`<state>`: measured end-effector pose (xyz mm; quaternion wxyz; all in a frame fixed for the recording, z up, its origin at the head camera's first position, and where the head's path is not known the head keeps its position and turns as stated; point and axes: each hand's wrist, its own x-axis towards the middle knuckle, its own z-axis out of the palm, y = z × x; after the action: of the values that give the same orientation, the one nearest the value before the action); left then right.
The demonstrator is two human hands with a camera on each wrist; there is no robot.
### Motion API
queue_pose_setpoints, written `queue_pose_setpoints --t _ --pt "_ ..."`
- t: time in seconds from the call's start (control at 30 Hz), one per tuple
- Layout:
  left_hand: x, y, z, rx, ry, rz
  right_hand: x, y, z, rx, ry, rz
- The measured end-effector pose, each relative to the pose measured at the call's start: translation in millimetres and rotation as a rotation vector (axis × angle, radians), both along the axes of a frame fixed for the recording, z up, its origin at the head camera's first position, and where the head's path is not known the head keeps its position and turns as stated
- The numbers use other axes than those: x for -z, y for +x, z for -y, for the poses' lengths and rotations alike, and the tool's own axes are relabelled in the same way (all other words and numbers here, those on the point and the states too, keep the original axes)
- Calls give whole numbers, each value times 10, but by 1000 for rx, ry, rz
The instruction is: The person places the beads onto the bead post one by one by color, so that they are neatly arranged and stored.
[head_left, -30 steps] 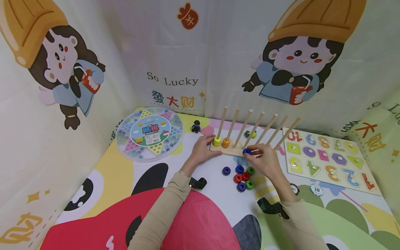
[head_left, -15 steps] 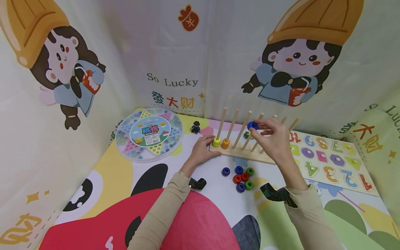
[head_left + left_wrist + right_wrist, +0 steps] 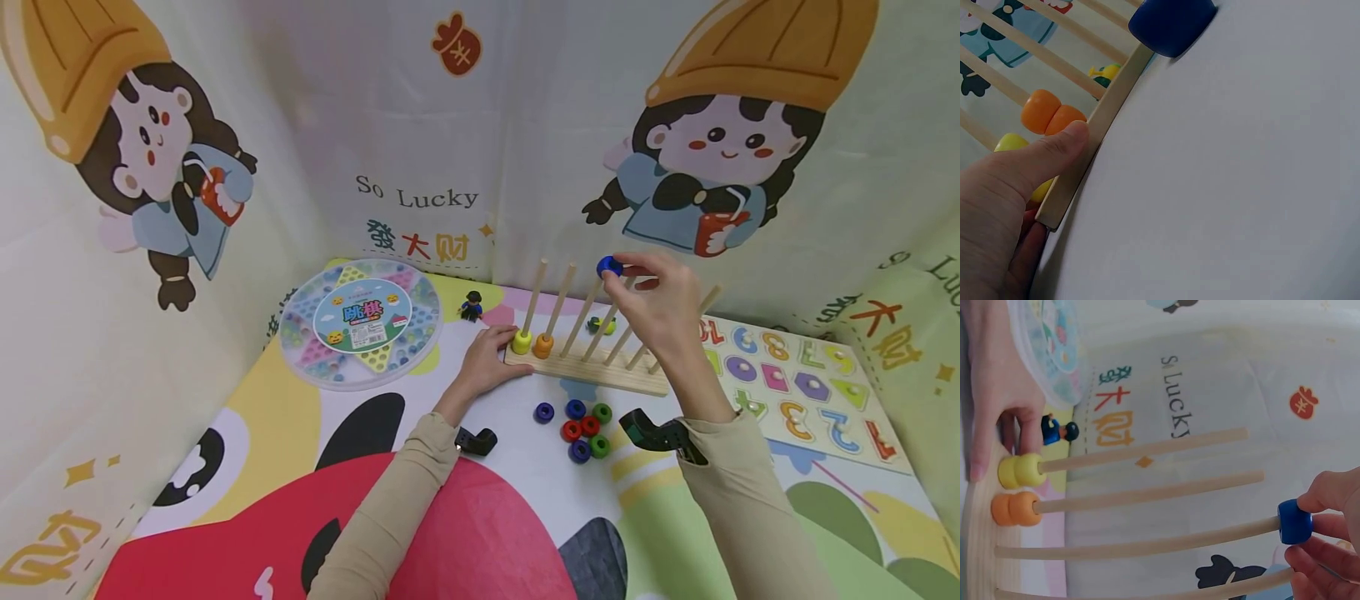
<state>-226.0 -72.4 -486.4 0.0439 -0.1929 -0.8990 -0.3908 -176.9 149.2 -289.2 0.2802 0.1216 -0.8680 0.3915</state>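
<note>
A wooden base (image 3: 600, 374) carries several upright wooden rods. A yellow ring (image 3: 522, 341) sits low on the first rod and an orange ring (image 3: 543, 344) low on the second. My right hand (image 3: 651, 302) pinches a blue ring (image 3: 609, 267) at the top of the third rod (image 3: 583, 321); the right wrist view shows this blue ring (image 3: 1294, 521) on the rod's tip. My left hand (image 3: 489, 354) rests on the base's left end, its thumb (image 3: 1054, 150) against the front edge of the wooden base (image 3: 1094, 134).
Loose blue, red and green rings (image 3: 583, 425) lie on the mat in front of the base. A round checkers game box (image 3: 360, 330) lies at left, a number puzzle board (image 3: 795, 379) at right. A small toy figure (image 3: 471, 306) stands behind. Fabric walls surround the mat.
My right hand lifted the blue ring from the base level up to the top of the third rod. My left hand stayed on the base.
</note>
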Motion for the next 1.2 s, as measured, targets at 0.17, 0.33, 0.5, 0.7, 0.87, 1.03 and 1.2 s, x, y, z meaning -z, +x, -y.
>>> queue_pose_setpoints --t 0.17,0.33,0.5,0.7,0.87,1.03,1.2 --pt "9 -12 5 2 -10 -5 3 -50 15 19 28 0" --pt "16 -10 1 -1 -15 -1 -2 -64 24 26 45 27" --pt "9 0 -1 -1 -9 4 -6 -58 33 29 50 41" --pt "-10 3 2 -3 -3 9 10 -49 17 25 53 1" --pt "-23 -6 -4 -5 -3 10 65 23 -31 -13 15 -23" --pt "-13 -14 -6 -4 -11 4 253 133 -100 -78 -11 10" --pt "-8 -10 -4 3 -1 14 673 215 -214 -147 43 115"
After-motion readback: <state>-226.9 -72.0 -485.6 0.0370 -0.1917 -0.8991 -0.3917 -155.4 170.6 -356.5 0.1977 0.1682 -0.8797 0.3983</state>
